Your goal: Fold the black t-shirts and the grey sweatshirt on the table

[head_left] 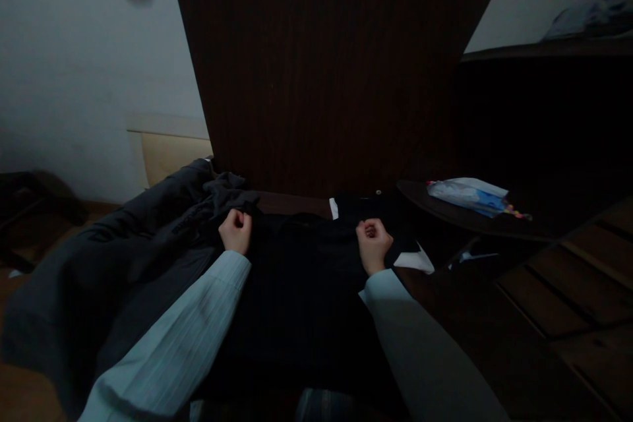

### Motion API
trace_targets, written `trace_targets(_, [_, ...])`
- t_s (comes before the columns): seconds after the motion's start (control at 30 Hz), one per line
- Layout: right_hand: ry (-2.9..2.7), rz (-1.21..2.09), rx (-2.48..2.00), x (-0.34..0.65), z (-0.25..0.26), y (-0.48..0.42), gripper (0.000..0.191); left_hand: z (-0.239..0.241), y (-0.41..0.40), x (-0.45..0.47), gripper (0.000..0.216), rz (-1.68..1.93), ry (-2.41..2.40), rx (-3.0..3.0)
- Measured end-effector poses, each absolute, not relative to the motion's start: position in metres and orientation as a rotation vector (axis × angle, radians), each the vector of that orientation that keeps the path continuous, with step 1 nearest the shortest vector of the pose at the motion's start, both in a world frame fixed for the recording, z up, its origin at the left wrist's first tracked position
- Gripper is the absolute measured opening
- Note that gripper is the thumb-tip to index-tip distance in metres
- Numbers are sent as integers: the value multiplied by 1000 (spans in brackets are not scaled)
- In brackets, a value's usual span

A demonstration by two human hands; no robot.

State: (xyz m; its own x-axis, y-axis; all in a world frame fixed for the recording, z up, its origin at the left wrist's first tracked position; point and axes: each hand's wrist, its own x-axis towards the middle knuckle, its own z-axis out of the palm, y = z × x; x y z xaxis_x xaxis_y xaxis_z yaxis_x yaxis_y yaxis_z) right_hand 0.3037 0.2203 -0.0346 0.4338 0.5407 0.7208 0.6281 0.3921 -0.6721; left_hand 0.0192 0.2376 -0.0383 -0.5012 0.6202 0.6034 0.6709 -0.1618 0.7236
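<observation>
The person's left hand (pixel 236 231) and right hand (pixel 374 244) each clench an upper side of the black cloth (pixel 301 303), spread at lower centre frame; I observe a grey garment (pixel 123 264) at left.

Over on the right, a packet (pixel 467 198) lies on a curved shelf (pixel 413 201) — pale and blue, bright bits at its ends. And straight ahead — a tall dark panel (pixel 321 79), pale wall (pixel 84 46) to its left.
</observation>
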Motion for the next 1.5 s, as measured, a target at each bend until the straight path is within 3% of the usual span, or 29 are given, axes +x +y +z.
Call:
trace_targets(0.1, [-1175,-90,-1220,302,-27,214,21,-36,235,24,16,-1701,-2107,-1642])
trace_targets(0.2, [-1208,-103,-1192,297,-26,211,20,-34,234,29,9,-1379,-2378,-1822])
trace_targets(0.43, [-1227,-82,-1270,301,-39,220,19,-32,234,28,41,-877,-2719,-1771])
trace_targets(0.57, [-1201,-27,-1283,303,-41,221,20,-38,236,28,62,-961,-2510,-2040])
trace_targets(0.73, [-1186,13,-1274,297,-37,218,21,-46,243,26,71,-1251,-2494,-2042])
trace_targets(0.83, [-1186,73,-1257,295,-34,216,23,-46,244,26,61,-1488,-2270,-2133])
trace_targets(0.97, [-1308,208,-1162,296,-31,212,33,-41,240,29,24,-1656,-2035,-2253])
trace_targets(1.1, [-1300,275,-1117,299,-23,208,40,-34,238,26,26,-1899,-2039,-2041])
trace_targets(1.23, [-1492,263,-1163,304,-15,213,34,-31,245,26,36,-2065,-2026,-2105])
trace_targets(1.4, [-1838,7,-1506,300,-28,221,62,-45,258,28,65,-1747,-2166,-2477])
trace_targets(1.5, [-1984,-88,-1554,290,-39,217,57,-55,257,28,72,-1327,-2046,-2648])
